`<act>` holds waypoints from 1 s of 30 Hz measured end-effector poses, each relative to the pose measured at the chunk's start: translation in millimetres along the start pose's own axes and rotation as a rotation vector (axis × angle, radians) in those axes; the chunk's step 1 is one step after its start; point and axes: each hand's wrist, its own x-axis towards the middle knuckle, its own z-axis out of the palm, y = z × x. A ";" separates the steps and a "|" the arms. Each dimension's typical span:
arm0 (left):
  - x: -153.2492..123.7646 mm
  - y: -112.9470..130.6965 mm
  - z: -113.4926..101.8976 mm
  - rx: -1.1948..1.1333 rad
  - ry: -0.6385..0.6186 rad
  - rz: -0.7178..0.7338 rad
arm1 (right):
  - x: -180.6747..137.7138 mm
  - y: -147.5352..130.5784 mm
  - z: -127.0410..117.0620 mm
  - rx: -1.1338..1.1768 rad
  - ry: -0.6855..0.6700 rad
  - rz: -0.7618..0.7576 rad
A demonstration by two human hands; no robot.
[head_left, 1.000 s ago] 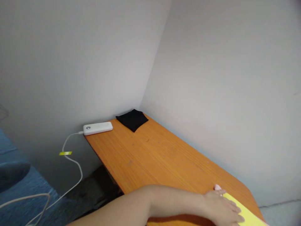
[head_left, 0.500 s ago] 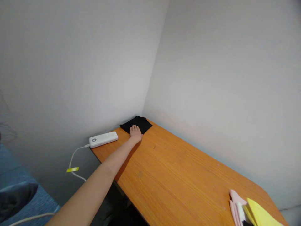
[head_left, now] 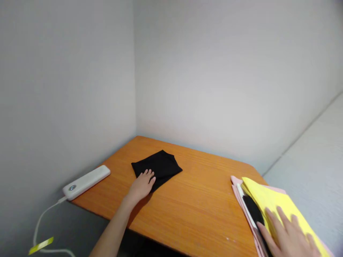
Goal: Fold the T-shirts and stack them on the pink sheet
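A flat black cloth point(head_left: 158, 164), folded, lies on the wooden table. My left hand point(head_left: 141, 184) rests palm down on its near left part, fingers stretched out. At the lower right is a stack of folded cloths: a yellow cloth point(head_left: 270, 200) on top, with black cloth point(head_left: 253, 210), white cloth point(head_left: 240, 191) and pink cloth point(head_left: 235, 181) showing at its left side. My right hand point(head_left: 291, 233) lies over the yellow cloth with its fingers spread, the thumb near the stack's left edge. The lower part of that hand is cut off by the frame.
The orange-brown wooden table point(head_left: 198, 200) stands in a corner against pale walls. On its left edge sits a white power bank-like device point(head_left: 87, 182), its white cable point(head_left: 37, 225) hanging down with a yellow tag point(head_left: 41, 245).
My left hand has drawn the black cloth out of the back corner, nearer to me. My right hand has come into view on the yellow cloth. The view has turned right.
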 end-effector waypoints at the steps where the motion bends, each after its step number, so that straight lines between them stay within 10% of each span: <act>1: -14.4 5.8 2.6 -0.053 -0.015 0.006 | -3.9 -9.9 2.8 0.005 -0.003 -0.056; 6: -64.4 21.7 10.6 -0.627 -0.008 -0.104 | -32.8 -85.7 33.9 0.213 -0.241 -0.156; 11: -90.5 36.4 4.0 -0.614 -0.078 0.095 | -58.6 -135.5 58.3 0.380 -0.340 -0.138; 20: -117.1 121.7 -1.6 -0.597 -0.097 0.220 | -75.5 -184.7 47.7 0.753 -0.458 -0.141; 30: -123.8 107.7 31.8 -0.923 0.052 0.043 | -91.0 -189.3 50.7 0.824 -0.434 0.178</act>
